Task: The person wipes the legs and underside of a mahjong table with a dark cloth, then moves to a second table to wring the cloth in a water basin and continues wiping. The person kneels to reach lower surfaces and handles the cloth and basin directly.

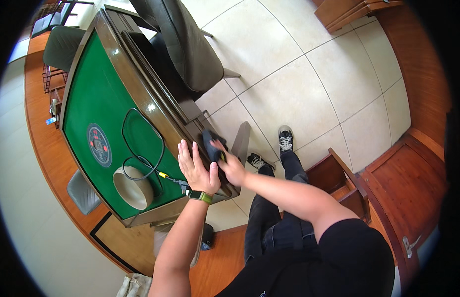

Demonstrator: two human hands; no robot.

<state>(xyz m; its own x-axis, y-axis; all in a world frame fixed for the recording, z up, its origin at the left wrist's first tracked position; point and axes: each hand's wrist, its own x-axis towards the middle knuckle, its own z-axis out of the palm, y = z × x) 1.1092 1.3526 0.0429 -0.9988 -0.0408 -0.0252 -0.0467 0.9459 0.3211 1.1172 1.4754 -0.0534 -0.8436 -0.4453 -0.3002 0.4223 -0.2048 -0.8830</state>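
My left hand (196,169) lies flat, palm down, on the glossy brown rim (146,100) of a green-felt mahjong table, near its corner. It holds nothing, and a watch with a green band (201,196) is on its wrist. Against the table's dark side, just beyond that rim, my right hand (231,167) presses a dark cloth (214,145); the hand is slightly blurred. A looped black cable (163,143) with a yellow band and a plug (183,184) rests on the green felt (100,78), its plug end beside my left wrist. Part of the cable crosses a beige bowl (131,191).
A dark leather chair (189,48) stands close against the table's side. One table leg (242,139) juts out near my shoes (285,139). To my right are an open wooden drawer (332,174) and a wooden door (408,185). Grey chairs (83,193) line the far side.
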